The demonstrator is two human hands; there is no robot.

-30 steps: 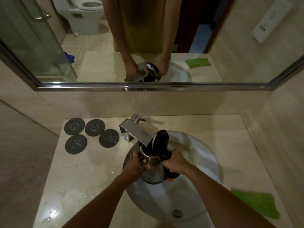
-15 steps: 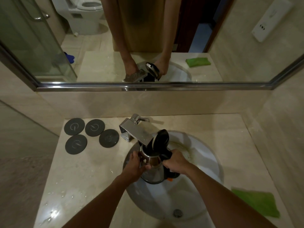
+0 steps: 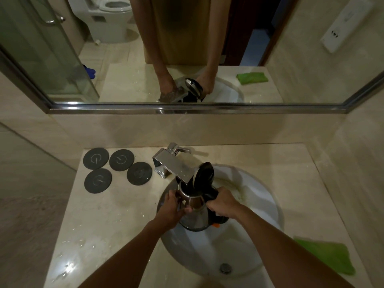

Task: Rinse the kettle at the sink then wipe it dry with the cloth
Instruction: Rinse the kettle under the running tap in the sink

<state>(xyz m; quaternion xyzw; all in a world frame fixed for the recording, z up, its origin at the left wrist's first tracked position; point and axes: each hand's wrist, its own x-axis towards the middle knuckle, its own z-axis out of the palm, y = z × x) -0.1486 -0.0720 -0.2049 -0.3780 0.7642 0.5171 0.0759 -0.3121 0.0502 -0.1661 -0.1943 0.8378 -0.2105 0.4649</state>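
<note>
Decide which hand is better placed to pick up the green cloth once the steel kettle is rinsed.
Probably the left hand. It only steadies the steel kettle by its body, while the right hand carries it by the black handle. The green cloth lies on the right, though, so the left must cross over.

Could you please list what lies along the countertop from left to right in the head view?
Four dark round coasters → square chrome faucet → steel kettle with open black lid, held over the white basin by both hands → green cloth.
</note>
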